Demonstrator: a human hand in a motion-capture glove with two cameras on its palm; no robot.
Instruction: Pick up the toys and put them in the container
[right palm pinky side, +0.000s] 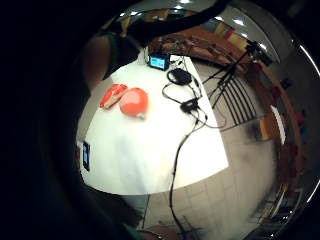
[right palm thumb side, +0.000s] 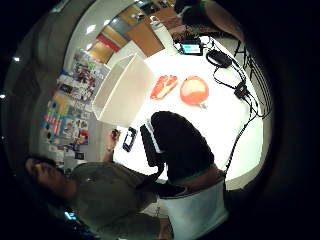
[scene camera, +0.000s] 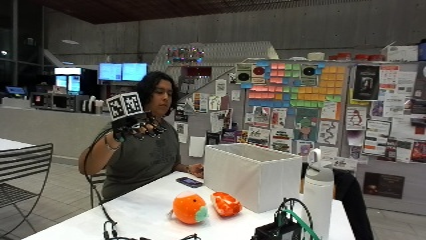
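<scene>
Toys: round orange toy (scene camera: 188, 208) and red toy (scene camera: 226, 203), at the container's (scene camera: 256, 175) 7 o'clock, look light; we judge a whole-body grasp suitable. Right hand (scene camera: 133, 127) raised, fingers loosely curled, empty.

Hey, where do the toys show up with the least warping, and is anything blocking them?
Outside view: the orange toy and red toy look straight-edged and unblocked beside the container. Both palm views curve the table; in the thumb-side view the gloved hand blocks the table nearer the person.

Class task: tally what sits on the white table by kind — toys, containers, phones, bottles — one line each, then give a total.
Toys: 2, round orange toy and red-and-white toy
Containers: 1, white container
Phones: 1, phone
Bottles: 1, white bottle
Total: 5
</scene>
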